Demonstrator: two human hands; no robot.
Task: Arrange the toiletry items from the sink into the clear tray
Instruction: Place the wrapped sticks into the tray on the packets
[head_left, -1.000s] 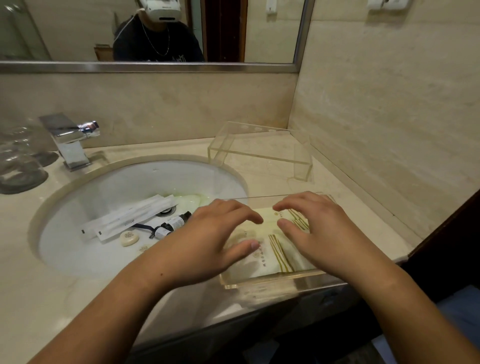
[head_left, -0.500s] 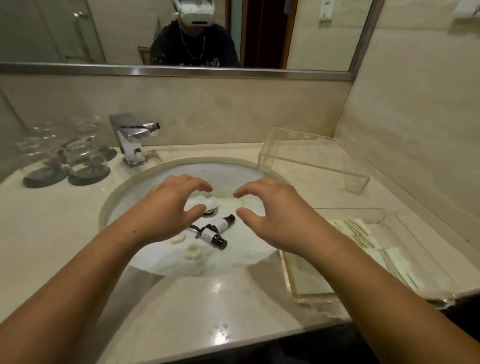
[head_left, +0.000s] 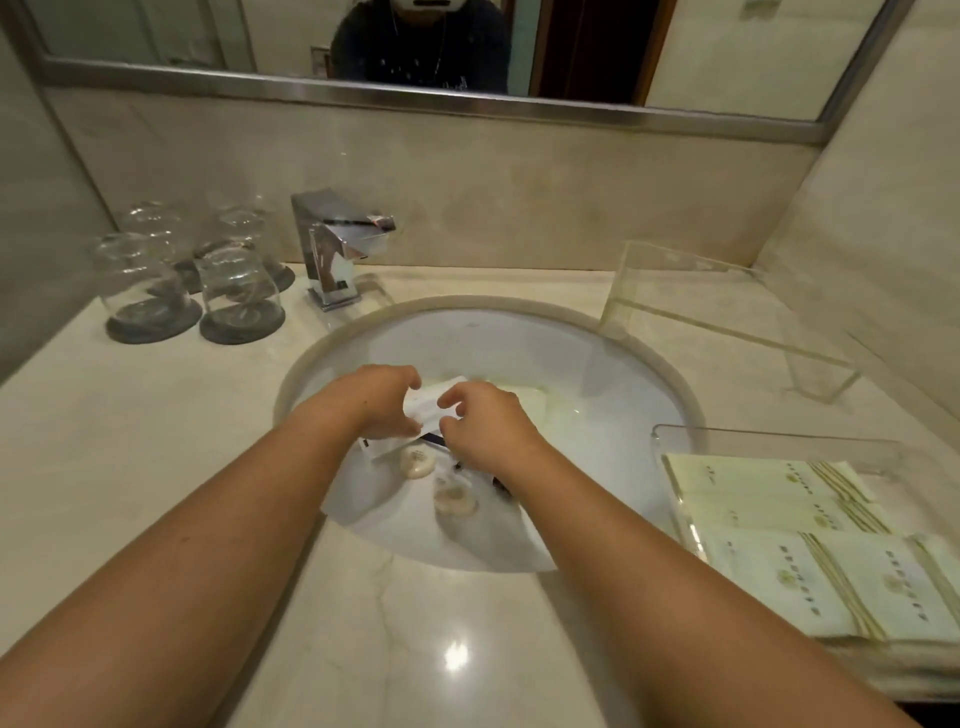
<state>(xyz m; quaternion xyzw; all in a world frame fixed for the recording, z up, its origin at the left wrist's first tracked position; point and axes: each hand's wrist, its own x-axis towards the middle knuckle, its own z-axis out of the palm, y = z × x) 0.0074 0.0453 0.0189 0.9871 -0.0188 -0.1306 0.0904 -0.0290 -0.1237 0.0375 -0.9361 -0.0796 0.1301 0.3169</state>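
Note:
Both my hands are down in the white sink (head_left: 613, 364). My left hand (head_left: 382, 400) and my right hand (head_left: 483, 421) pinch the long white sachets (head_left: 428, 408) between them, over the drain. Two round wrapped soaps (head_left: 417, 460) lie just below my hands. Small dark bottles (head_left: 498, 483) are mostly hidden under my right wrist. A pale green packet (head_left: 524, 395) lies deeper in the basin. The clear tray (head_left: 769, 441) sits on the counter at right, holding several pale green packets (head_left: 795, 551).
A chrome faucet (head_left: 337, 249) stands behind the basin. Several upturned glasses (head_left: 192, 270) on dark coasters stand at back left. A clear acrylic riser (head_left: 727, 317) sits at back right by the wall. A mirror runs above the counter.
My hands left the tray, crossed left over the sink and dropped into the basin, closing on the white sachets. The view shifted left with them.

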